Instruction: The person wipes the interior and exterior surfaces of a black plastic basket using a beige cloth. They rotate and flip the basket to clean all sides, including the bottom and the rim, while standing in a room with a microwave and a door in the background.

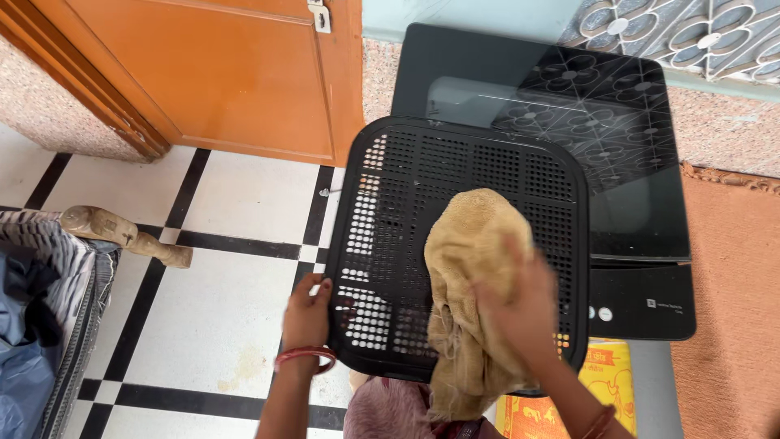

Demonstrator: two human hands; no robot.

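Observation:
A black perforated plastic panel (463, 171) is held tilted in front of me, over a glossy black flat-topped appliance (642, 203). My left hand (307, 313) grips the panel's lower left edge; red bangles circle that wrist. My right hand (520, 305) presses a tan cloth (467, 268) against the panel's face. The hand is blurred. The cloth hangs down past the panel's lower edge.
An orange wooden door (219, 73) stands at the back left. The floor is white tile with black stripes (219, 244). A striped cushioned seat with a wooden leg (122, 232) is at left. An orange mat (731, 309) lies at right, a yellow printed bag (605, 382) below the appliance.

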